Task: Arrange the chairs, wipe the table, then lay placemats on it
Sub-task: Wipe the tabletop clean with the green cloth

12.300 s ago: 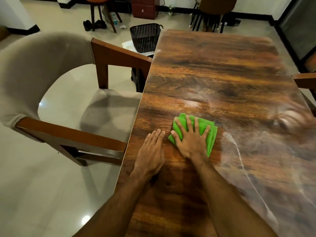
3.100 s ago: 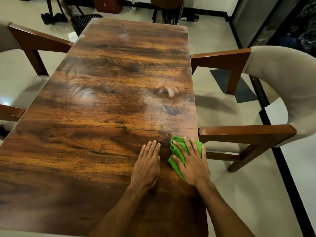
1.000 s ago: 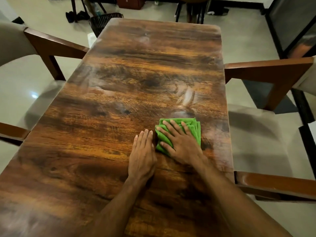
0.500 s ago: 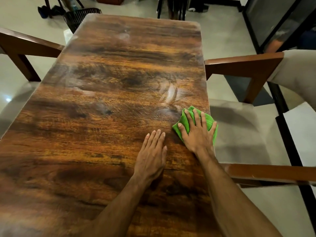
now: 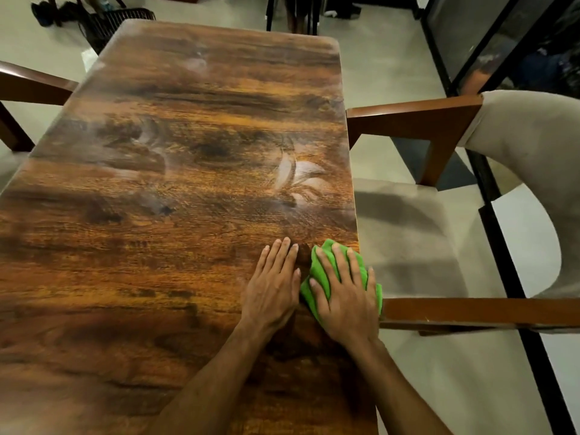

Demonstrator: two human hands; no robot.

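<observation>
A long glossy wooden table (image 5: 175, 189) fills the view, with pale wipe streaks near its right side. My right hand (image 5: 345, 293) presses flat, fingers spread, on a folded green cloth (image 5: 320, 271) at the table's right edge; part of the cloth hangs over the edge. Beside it my left hand (image 5: 273, 287) rests flat on the bare wood, fingers straight. A wooden armchair with beige padding (image 5: 518, 171) stands at the right side, its seat tucked against the table. Another chair's wooden arm (image 5: 28, 86) shows at the left.
A black mesh basket (image 5: 116, 23) stands on the floor past the table's far left corner, with shoes (image 5: 47, 14) nearby. Dark chair legs (image 5: 298, 14) stand beyond the far end. A dark glass partition (image 5: 502, 42) runs along the right.
My right hand has slid the cloth back toward me along the right edge, and the left hand followed beside it. A second ago the cloth lay further in from the edge.
</observation>
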